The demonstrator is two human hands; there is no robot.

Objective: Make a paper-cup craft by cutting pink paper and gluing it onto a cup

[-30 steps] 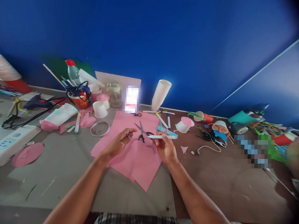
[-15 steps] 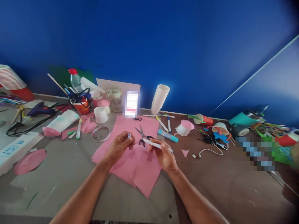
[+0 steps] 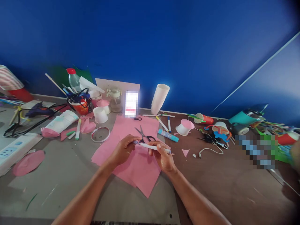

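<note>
Two bare hands are close together over pink paper (image 3: 146,181). On the left, a ring (image 3: 99,140) lies flat beside the paper, and a wide swing could bump it. Next is the left hand (image 3: 124,149), its fingers pinched on a little cap (image 3: 135,142); if the pinch is too loose, the cap could fall. Just past the fingertips, scissors (image 3: 143,134) lie on the paper with their blades spread, so reaching forward without looking could mean a poke. Then comes the white marker (image 3: 154,147), tilted a little, one end pointing at the cap. Whether they touch is hard to tell. If they don't line up, ink could get on the paper. The right hand (image 3: 164,157) is curled around the marker; a weak hold might let it slip. Last, a glue stick (image 3: 168,135) lies near that hand, and a knock could make it roll.
</note>
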